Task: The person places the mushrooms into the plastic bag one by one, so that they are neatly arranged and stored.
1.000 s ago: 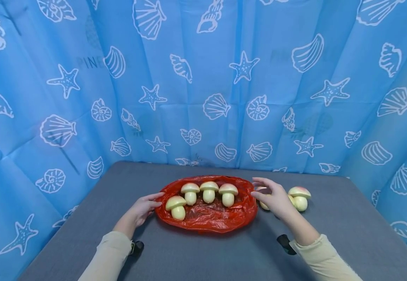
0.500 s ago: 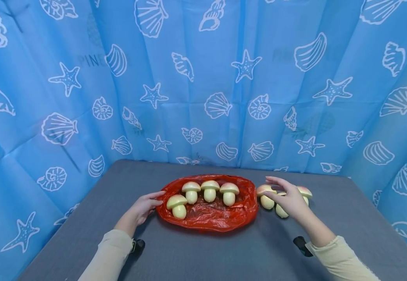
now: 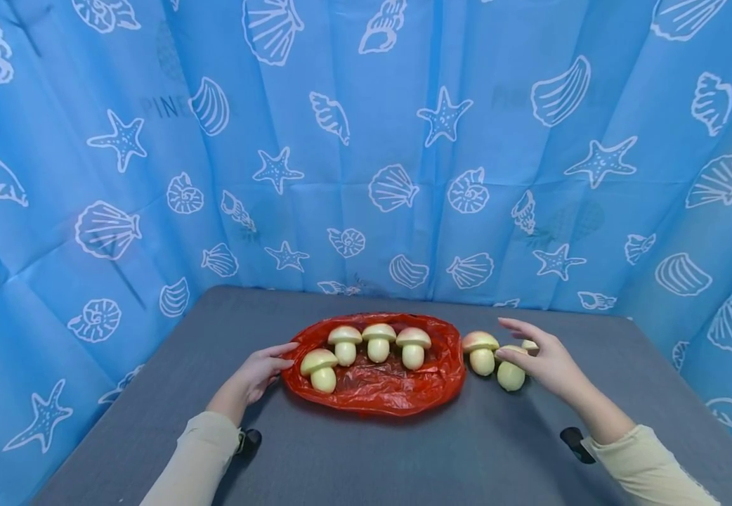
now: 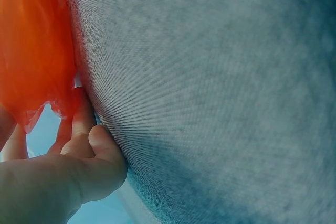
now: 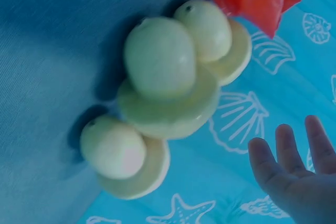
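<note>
Your left hand (image 3: 258,372) has its fingers loosely extended and touching the left edge of the red plastic bag (image 3: 381,402), which lies spread on the grey counter (image 3: 366,460); four toy mushrooms (image 3: 378,343) stand in it, three along the back and one at front left; your right hand (image 3: 546,362) is held with fingers spread and empty, beside three loose mushrooms (image 3: 482,355) clustered just right of the bag.

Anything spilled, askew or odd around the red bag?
No spill or obvious damage. Only mild oddity: inside the red plastic bag, the leftmost mushroom sits out of line with the row of three mushrooms beside it. Three more mushrooms stand outside, to the bag's right.
</note>
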